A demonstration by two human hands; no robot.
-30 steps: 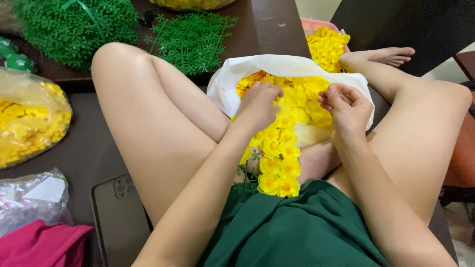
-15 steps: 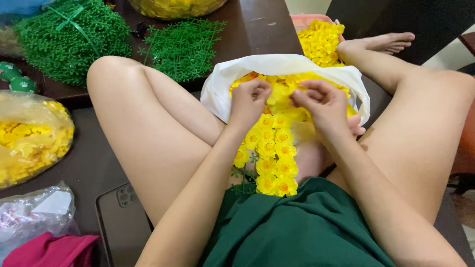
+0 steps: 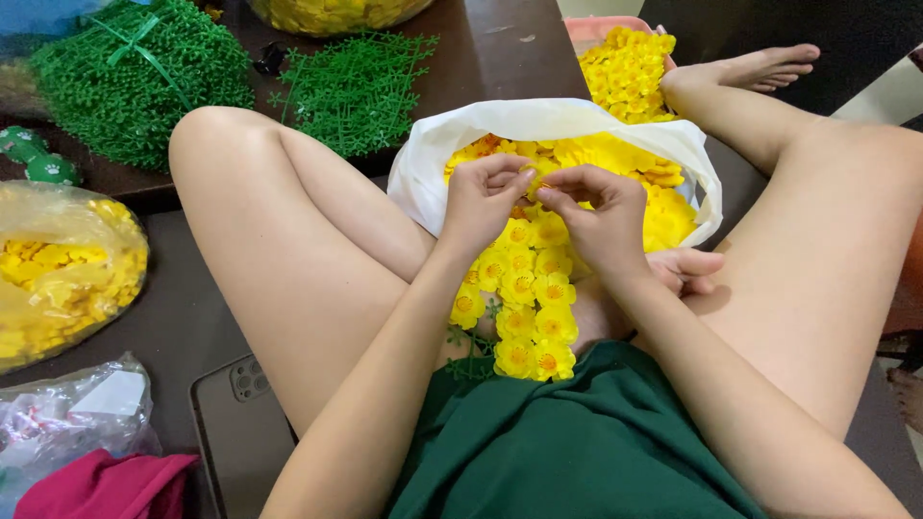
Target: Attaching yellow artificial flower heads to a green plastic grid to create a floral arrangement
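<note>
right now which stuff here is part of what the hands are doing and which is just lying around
In use:
left hand and right hand, fingertips meeting over the flowers
yellow flowers
white bag

Lying about:
green sprigs
green bundle
clear bag of flowers
phone
pink cloth

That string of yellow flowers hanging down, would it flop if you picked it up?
Probably floppy: the string of yellow flowers already bends and drapes over the lap. It looks light, since the left hand and right hand pinch it with fingertips only. The petals might crush easily.
</note>
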